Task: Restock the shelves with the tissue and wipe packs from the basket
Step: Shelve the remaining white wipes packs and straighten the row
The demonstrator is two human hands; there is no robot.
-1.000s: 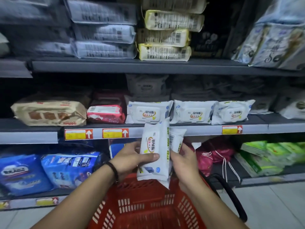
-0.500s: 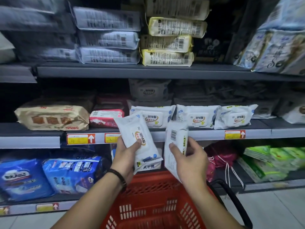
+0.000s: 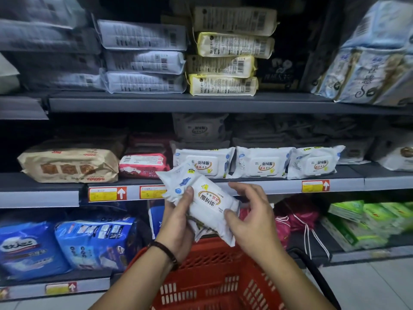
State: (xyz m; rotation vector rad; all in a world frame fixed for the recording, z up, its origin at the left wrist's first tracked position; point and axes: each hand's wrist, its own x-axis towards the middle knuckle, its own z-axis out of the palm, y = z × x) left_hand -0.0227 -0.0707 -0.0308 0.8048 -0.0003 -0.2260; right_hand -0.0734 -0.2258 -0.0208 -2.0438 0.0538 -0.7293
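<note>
Wipe pack (image 3: 207, 202), white with a red-and-yellow label, is held tilted in both grips above the red basket (image 3: 212, 287), just in front of the middle shelf (image 3: 279, 186). The shelving fills the view. The top shelf (image 3: 156, 104) carries a large pale blue bundle (image 3: 375, 59) at the right, a stack of grey packs (image 3: 143, 57) and a stack of yellow-edged packs (image 3: 223, 63). On the middle shelf lie a tan pack (image 3: 69, 164), a pink pack (image 3: 144, 163) and a row of three white packs (image 3: 261, 164) bearing the same label as the held one. The lowest level holds blue packs (image 3: 96, 240) at the left and green packs (image 3: 362, 222) at the right. The basket sits below the forearms, its black handle (image 3: 312, 271) hanging at the right. A second white pack (image 3: 201, 229) lies under the first, largely hidden. The left grip (image 3: 178, 220) is closed round the packs' left end, thumb on the upper face. The right grip (image 3: 252, 215) sets its thumb on the lower right end, fingers curled behind the far edge. A dark bracelet (image 3: 165, 251) circles the left wrist. Yellow price tags (image 3: 107, 193) with white arrows mark the shelf edge.
</note>
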